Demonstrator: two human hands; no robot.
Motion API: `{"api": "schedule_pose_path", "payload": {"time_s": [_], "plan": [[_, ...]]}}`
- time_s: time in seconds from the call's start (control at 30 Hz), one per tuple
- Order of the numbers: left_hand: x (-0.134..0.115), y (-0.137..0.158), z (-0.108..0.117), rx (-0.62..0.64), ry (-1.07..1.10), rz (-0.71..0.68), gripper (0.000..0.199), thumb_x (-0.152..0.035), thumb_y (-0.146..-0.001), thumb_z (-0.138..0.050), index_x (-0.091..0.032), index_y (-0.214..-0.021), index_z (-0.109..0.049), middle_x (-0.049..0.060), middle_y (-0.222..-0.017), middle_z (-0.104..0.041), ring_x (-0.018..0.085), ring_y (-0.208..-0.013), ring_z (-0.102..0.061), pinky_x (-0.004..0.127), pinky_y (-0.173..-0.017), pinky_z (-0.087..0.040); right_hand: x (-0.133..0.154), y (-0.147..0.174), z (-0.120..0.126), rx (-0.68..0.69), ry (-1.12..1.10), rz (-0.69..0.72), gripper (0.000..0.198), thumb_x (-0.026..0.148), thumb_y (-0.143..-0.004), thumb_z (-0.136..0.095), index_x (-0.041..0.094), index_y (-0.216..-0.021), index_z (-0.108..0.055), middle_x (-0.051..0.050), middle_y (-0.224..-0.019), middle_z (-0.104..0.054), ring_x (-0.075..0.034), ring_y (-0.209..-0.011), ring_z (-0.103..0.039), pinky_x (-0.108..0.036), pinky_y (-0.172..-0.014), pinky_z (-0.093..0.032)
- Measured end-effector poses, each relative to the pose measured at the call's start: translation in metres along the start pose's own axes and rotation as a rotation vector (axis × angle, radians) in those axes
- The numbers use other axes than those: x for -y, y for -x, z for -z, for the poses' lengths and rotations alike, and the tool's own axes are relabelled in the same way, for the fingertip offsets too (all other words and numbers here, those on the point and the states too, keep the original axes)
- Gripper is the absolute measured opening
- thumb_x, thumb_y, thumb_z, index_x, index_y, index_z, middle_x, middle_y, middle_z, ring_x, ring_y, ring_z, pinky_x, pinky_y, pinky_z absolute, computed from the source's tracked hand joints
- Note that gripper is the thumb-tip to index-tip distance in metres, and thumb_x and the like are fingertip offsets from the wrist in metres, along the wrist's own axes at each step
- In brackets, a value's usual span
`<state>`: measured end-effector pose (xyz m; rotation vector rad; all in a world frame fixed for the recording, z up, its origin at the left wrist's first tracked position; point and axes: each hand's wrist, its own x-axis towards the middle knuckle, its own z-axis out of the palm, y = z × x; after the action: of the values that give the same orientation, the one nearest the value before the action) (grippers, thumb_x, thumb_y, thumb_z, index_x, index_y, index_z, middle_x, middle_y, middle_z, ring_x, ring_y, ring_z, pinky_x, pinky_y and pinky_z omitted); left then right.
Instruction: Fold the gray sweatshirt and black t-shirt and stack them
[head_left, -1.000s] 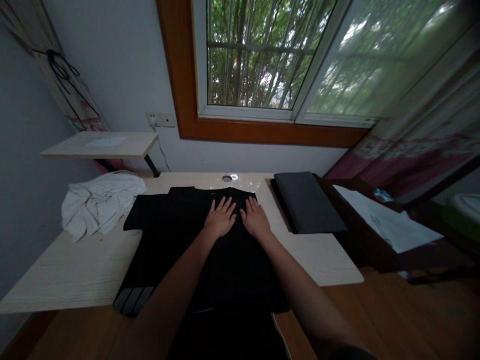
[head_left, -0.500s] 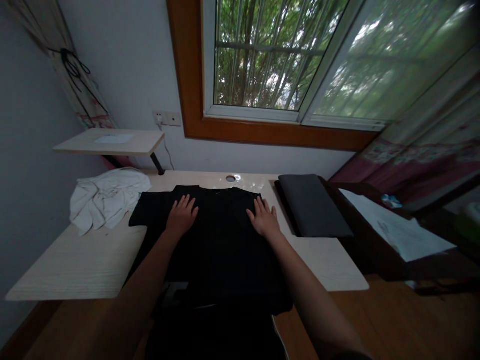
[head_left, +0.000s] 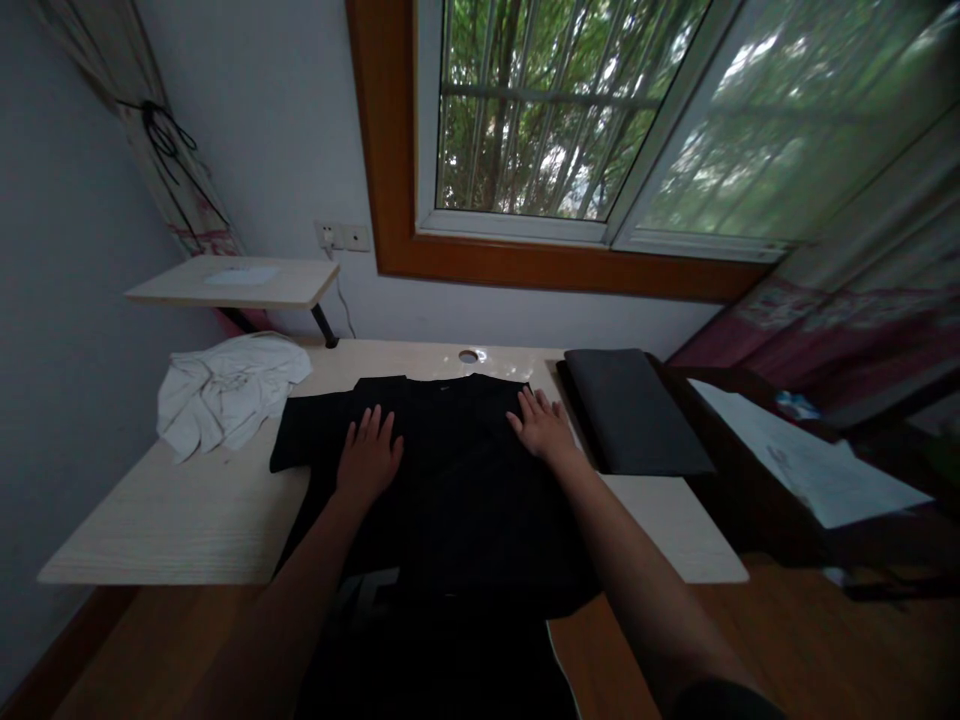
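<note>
1. My left grip (head_left: 370, 455) lies open, palm down and fingers extended, on the upper left of the black shirt (head_left: 465, 470), pinching nothing.
2. My right grip (head_left: 544, 425), likewise open and palm down, rests at the shirt's upper right edge, fingers toward the far side; it too grasps no cloth.
3. The shirt spreads beneath and between both palms, neckline (head_left: 443, 388) away from me, one sleeve (head_left: 307, 430) reaching out to the left. No matching sleeve shows on the right, and its near end blends into my dark clothing (head_left: 442, 670), so I cannot tell quite where it stops.
4. Flattening the cloth well, in my judgement, calls for flat palms, even and light pressure, and strokes outward from the shirt's middle; pressing harder on one side could skew the neckline or drive up creases.
5. Around the shirt runs the pale wooden surface (head_left: 187, 510). A crumpled white cloth (head_left: 232, 390) lies left of the shirt, just beyond its sleeve; a dark flat case (head_left: 637, 410) lies to its right.
6. Beyond the shirt, past the wall, a window (head_left: 555, 110) frames greenery.
</note>
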<state>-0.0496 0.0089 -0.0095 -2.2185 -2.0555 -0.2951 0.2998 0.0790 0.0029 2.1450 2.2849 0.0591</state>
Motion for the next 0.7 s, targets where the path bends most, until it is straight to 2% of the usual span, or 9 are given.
{"api": "schedule_pose_path", "payload": {"time_s": [0.1,0.2,0.3,0.4,0.7], "plan": [[0.002,-0.006,0.0,0.017,0.006,0.011,0.06,-0.046,-0.104,-0.029,-0.016,-0.155,-0.041,0.013,-0.166,-0.031,0.029,-0.156,-0.022,0.051,-0.125,-0.019,0.009,0.0,0.003,-0.093,0.008,0.036,0.063,0.044,-0.105,-0.026,0.008,-0.154,-0.041,-0.014,-0.164,-0.033,-0.03,-0.156,-0.019,-0.055,-0.126,-0.011],[0.009,-0.014,0.0,0.034,0.001,0.006,0.061,-0.048,-0.104,-0.028,-0.017,-0.155,-0.041,0.013,-0.166,-0.031,0.029,-0.155,-0.023,0.05,-0.125,-0.019,0.026,-0.001,0.001,-0.156,-0.055,0.06,0.06,0.038,-0.105,-0.027,0.005,-0.153,-0.042,-0.017,-0.161,-0.038,-0.028,-0.155,-0.024,-0.047,-0.125,-0.017],[0.018,-0.021,-0.002,0.036,-0.001,-0.008,0.062,-0.049,-0.104,-0.028,-0.017,-0.156,-0.04,0.013,-0.166,-0.031,0.028,-0.155,-0.024,0.05,-0.125,-0.02,0.043,-0.001,-0.005,-0.131,-0.134,0.07,0.062,0.042,-0.106,-0.027,0.004,-0.154,-0.04,-0.018,-0.163,-0.034,-0.027,-0.154,-0.026,-0.043,-0.124,-0.023],[0.025,-0.024,-0.003,0.023,-0.001,-0.027,0.061,-0.049,-0.103,-0.029,-0.019,-0.156,-0.04,0.012,-0.165,-0.032,0.028,-0.155,-0.025,0.051,-0.124,-0.021,0.053,0.0,-0.011,-0.107,-0.163,0.058,0.066,0.047,-0.105,-0.028,0.005,-0.155,-0.037,-0.017,-0.165,-0.029,-0.027,-0.155,-0.023,-0.043,-0.125,-0.019],[0.028,-0.015,-0.001,0.007,0.009,-0.013,0.061,-0.049,-0.103,-0.031,-0.02,-0.155,-0.042,0.013,-0.165,-0.034,0.029,-0.154,-0.026,0.052,-0.125,-0.021,0.053,0.008,-0.012,-0.103,-0.173,0.055,0.069,0.05,-0.105,-0.025,0.006,-0.157,-0.035,-0.015,-0.167,-0.024,-0.025,-0.156,-0.02,-0.041,-0.126,-0.016]]}}
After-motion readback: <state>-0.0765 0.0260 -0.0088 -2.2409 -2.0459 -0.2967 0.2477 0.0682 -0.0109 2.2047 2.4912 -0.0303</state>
